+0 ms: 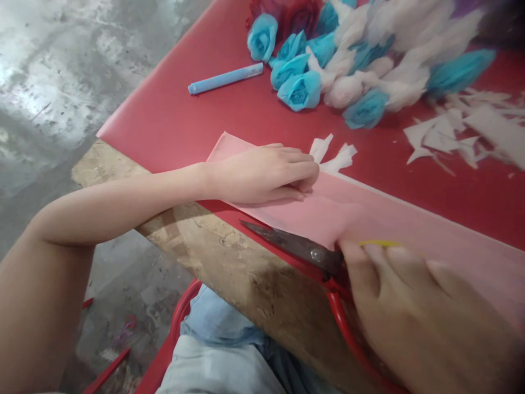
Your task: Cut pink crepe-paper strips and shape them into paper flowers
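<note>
A long sheet of pink paper (410, 219) lies along the near edge of the red table. My left hand (266, 172) rests on it with bent fingers pressed together, closed on the paper near its left end. Small white paper strips (334, 156) stick out just beyond those knuckles. My right hand (414, 306), slightly blurred, is closed around the handle of a pair of scissors (303, 249). Their dark blades point left along the table edge and look closed. Part of the red handle shows below the hand; a thin yellow thing (379, 242) shows above its knuckles.
Blue, white and red paper flowers (299, 90) are heaped at the back. A light blue marker (225, 78) lies left of them, and white paper scraps (451, 131) to the right. The red table covering (172, 104) ends at a wooden edge (229, 257). Below is a red chair (180, 317).
</note>
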A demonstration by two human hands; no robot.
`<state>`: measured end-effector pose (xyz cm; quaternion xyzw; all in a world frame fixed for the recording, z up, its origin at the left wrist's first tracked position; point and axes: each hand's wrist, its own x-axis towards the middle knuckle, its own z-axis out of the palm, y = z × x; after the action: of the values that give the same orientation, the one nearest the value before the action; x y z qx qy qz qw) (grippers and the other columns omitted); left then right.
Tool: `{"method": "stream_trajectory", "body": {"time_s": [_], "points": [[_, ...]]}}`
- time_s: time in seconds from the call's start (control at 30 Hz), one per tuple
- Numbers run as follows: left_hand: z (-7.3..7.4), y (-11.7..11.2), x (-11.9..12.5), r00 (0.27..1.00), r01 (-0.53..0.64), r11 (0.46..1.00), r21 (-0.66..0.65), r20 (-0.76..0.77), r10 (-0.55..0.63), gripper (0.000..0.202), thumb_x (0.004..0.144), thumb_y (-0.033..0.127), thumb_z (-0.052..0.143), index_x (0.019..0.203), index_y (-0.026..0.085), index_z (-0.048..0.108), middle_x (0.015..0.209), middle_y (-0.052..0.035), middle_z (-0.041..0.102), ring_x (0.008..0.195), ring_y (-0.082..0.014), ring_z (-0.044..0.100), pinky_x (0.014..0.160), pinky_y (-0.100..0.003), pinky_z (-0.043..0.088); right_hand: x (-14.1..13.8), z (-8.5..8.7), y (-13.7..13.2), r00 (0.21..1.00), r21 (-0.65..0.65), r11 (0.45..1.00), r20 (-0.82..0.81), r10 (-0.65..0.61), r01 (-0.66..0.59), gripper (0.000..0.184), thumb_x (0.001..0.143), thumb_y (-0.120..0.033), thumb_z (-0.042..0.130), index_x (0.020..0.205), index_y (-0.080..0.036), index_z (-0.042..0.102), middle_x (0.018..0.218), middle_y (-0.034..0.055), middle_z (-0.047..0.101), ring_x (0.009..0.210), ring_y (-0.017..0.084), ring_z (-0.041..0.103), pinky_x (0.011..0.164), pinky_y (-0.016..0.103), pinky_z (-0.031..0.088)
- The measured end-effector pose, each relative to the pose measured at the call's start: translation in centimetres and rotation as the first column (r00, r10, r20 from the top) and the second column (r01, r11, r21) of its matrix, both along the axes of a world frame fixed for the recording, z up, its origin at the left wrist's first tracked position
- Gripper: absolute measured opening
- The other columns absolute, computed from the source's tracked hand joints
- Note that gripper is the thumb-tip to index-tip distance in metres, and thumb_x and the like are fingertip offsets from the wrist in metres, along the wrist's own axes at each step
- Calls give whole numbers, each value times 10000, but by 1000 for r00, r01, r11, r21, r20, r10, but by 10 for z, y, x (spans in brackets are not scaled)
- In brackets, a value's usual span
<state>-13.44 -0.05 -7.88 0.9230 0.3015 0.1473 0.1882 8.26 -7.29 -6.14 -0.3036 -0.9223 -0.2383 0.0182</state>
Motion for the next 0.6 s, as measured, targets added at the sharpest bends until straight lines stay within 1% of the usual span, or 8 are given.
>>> {"method": "stream_trajectory", "body": {"time_s": [0.07, 0.17, 0.23, 0.4, 0.6], "points": [[-1, 0, 0, 1000, 4, 1000, 8, 14, -4, 156, 875, 272, 388, 820, 192, 510, 851, -53, 599, 818, -167, 550, 774, -306, 408, -2, 1, 0, 998, 0, 999, 35, 46, -46, 379, 705, -61, 282, 787, -85, 651, 550, 106, 525, 525, 236, 441, 493, 316, 337], [-2, 1, 0, 999, 12, 1000, 21, 44, -13, 145, 870, 264, 402, 810, 190, 512, 834, -52, 598, 805, -166, 550, 770, -306, 412, -4, 4, 1, 999, -13, 999, 17, 50, -50, 361, 670, -56, 311, 791, -49, 651, 539, 110, 510, 511, 244, 444, 481, 316, 332], [-2, 1, -1, 998, 12, 1000, 7, 59, -12, 140, 866, 265, 411, 807, 192, 514, 827, -50, 597, 804, -168, 552, 763, -308, 416, -6, 5, 2, 998, -20, 998, 7, 54, -54, 348, 654, -57, 323, 772, -31, 650, 529, 108, 492, 510, 248, 449, 478, 318, 331], [-1, 3, -2, 997, 2, 996, -89, 81, 5, 124, 858, 275, 429, 812, 203, 519, 828, -46, 595, 808, -171, 551, 755, -320, 424, -7, 4, 7, 996, -26, 996, 11, 87, -87, 318, 637, -46, 334, 727, -61, 639, 505, 88, 453, 496, 240, 417, 484, 316, 319], [-1, 4, -3, 992, 26, 991, -129, 122, -10, 110, 849, 252, 446, 805, 194, 529, 826, -47, 595, 805, -167, 545, 758, -313, 422, -4, 1, 10, 993, -39, 992, -10, 121, -121, 330, 675, -57, 311, 787, -56, 621, 525, 87, 455, 520, 237, 403, 503, 321, 311]]}}
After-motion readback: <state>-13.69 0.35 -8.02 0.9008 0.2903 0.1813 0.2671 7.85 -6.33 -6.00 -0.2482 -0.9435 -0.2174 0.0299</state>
